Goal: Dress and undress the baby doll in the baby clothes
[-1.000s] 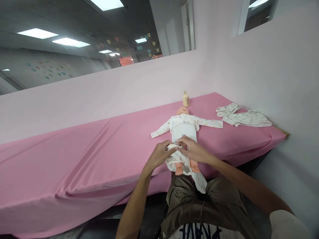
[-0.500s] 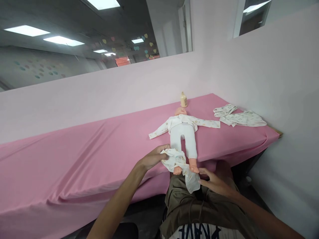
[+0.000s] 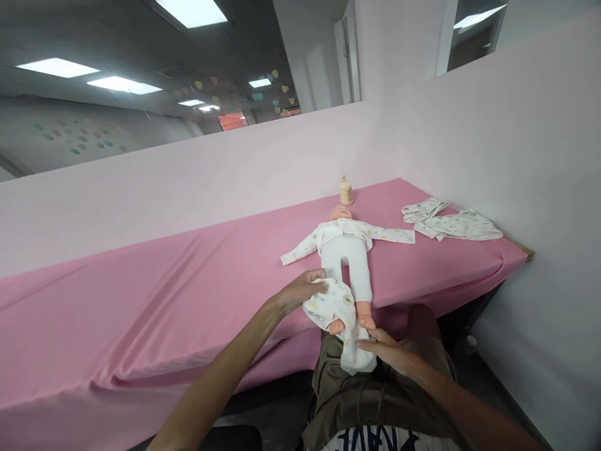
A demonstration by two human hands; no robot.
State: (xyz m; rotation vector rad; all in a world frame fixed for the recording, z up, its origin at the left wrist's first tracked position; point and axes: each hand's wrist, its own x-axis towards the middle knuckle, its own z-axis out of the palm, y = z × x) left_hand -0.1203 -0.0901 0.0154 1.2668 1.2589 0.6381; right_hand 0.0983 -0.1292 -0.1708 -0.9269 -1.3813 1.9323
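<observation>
A baby doll [image 3: 346, 250] in a white printed top and white tights lies on its back on the pink-covered table [image 3: 188, 294], feet toward me at the table's edge. My left hand [image 3: 303, 289] is closed on the bunched waist of small printed trousers [image 3: 339, 316] beside the doll's left leg. My right hand [image 3: 385, 351] pinches the hanging end of the same trousers just below the doll's feet, over my lap.
A small cream bottle [image 3: 346, 190] stands behind the doll's head by the pink wall. Another printed garment [image 3: 451, 224] lies crumpled at the table's right end, near the corner. My olive trousers [image 3: 375, 388] show below the table edge.
My right hand came off the doll's waist and dropped below its feet to the trouser end. The trousers slid down off the legs, baring the white tights. My left hand kept its hold.
</observation>
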